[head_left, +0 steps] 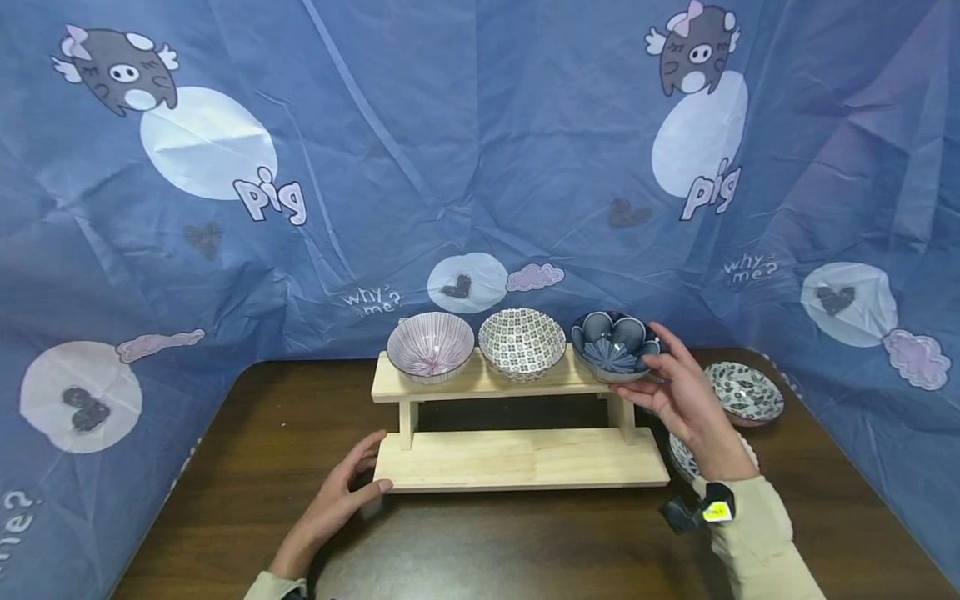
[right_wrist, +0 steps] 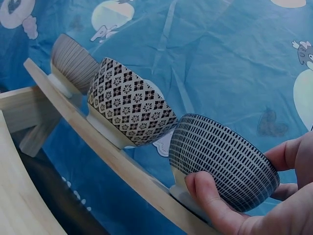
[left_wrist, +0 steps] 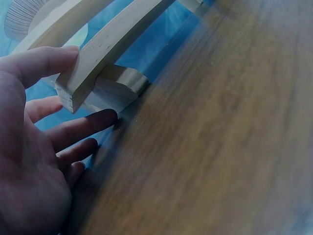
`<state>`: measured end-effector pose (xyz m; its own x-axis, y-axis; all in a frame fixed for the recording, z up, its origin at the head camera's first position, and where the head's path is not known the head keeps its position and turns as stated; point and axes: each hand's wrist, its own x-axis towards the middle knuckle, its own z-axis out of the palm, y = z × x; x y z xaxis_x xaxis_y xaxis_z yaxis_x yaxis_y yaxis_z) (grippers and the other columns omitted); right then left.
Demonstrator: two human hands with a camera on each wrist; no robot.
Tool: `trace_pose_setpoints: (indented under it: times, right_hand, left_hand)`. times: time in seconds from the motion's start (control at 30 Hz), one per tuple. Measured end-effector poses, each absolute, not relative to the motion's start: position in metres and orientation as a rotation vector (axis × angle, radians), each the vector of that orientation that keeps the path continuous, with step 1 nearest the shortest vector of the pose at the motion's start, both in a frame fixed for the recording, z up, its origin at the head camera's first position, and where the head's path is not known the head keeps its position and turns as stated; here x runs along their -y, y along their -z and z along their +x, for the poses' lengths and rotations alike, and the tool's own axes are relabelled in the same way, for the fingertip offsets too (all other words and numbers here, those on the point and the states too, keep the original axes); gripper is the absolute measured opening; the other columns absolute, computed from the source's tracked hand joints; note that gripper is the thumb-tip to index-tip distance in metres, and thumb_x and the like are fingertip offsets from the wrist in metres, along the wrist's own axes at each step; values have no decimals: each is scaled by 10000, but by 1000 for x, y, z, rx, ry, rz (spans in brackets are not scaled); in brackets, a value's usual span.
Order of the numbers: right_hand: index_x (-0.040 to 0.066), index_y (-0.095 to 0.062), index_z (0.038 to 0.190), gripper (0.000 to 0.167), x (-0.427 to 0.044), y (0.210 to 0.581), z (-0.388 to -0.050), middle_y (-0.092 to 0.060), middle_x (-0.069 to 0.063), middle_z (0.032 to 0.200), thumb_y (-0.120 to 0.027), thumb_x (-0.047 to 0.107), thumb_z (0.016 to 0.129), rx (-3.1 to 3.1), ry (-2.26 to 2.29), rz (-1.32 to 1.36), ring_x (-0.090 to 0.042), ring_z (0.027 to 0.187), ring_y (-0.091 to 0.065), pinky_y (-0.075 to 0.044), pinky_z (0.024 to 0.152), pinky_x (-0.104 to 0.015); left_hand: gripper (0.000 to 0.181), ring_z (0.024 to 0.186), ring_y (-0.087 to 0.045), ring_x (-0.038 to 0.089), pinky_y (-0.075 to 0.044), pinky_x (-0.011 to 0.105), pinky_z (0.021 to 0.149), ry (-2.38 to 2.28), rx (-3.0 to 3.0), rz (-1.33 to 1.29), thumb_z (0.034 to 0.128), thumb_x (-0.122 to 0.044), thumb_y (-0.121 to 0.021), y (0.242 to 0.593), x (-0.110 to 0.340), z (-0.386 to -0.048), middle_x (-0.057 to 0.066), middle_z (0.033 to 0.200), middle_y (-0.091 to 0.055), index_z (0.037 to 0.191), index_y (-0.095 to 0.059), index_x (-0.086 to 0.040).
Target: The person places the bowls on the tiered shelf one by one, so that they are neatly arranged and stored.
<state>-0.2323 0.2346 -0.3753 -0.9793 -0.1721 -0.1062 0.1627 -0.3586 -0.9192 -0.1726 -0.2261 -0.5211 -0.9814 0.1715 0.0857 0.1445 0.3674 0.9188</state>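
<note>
A two-tier pale wooden display stand (head_left: 521, 458) stands on the brown table. Along its upper board sit a pink-striped bowl (head_left: 431, 346), a bowl with a small flower-grid pattern (head_left: 522, 343) and a dark blue bowl (head_left: 609, 354) at the right end. My right hand (head_left: 686, 404) holds the blue bowl by its right side, thumb low near the foot and fingers behind, as the right wrist view shows (right_wrist: 222, 161). With its thumb and fingers spread about the left end of the lower board, my left hand (head_left: 341, 492) grips the stand.
Right of the stand, a green leaf-patterned bowl (head_left: 744, 392) rests on the table (head_left: 480, 550). Nearer, a blue-and-white dish (head_left: 682, 457) is partly hidden by my right hand and wrist. Behind the table hangs a blue printed cloth (head_left: 480, 167).
</note>
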Motion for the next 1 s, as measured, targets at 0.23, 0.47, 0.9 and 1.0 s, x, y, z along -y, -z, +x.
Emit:
trace_pose_setpoints:
  times: [0.23, 0.47, 0.9, 1.0]
  right_hand:
    - [320, 51, 1612, 677, -236, 377, -233, -150, -285, 1524, -303, 101, 1078, -1597, 2440, -31, -214, 866, -743, -592, 789, -360]
    - [344, 112, 1599, 704, -241, 380, -232, -266, -291, 1484, -356, 209, 1091, -1631, 2368, -88, -203, 899, -751, -596, 780, -349]
    - [354, 134, 1594, 688, -247, 383, -228, 142, -270, 1644, -339, 312, 1096, -1699, 2315, -121, -158, 934, -735, -589, 796, -323]
    - [335, 135, 1597, 681, -249, 383, -225, 129, -274, 1639, -328, 300, 1098, -1716, 2313, -118, -158, 927, -736, -590, 791, -318]
  left_hand:
    - [695, 1198, -569, 104, -305, 611, 1094, -1729, -2566, 280, 891, -140, -713, 520, 226, -173, 212, 1352, -619, 1509, -399, -90]
    - [690, 1170, -566, 30, -314, 583, 1087, -1733, -2578, 308, 894, -132, -711, 521, 226, -172, 215, 1335, -628, 1507, -400, -76]
    - [696, 1225, -565, 161, -288, 636, 1099, -1737, -2566, 280, 898, -143, -711, 520, 226, -172, 219, 1360, -612, 1514, -392, -83]
    - [699, 1242, -558, 208, -279, 651, 1104, -1735, -2562, 265, 897, -149, -710, 520, 226, -172, 222, 1368, -605, 1515, -391, -89]
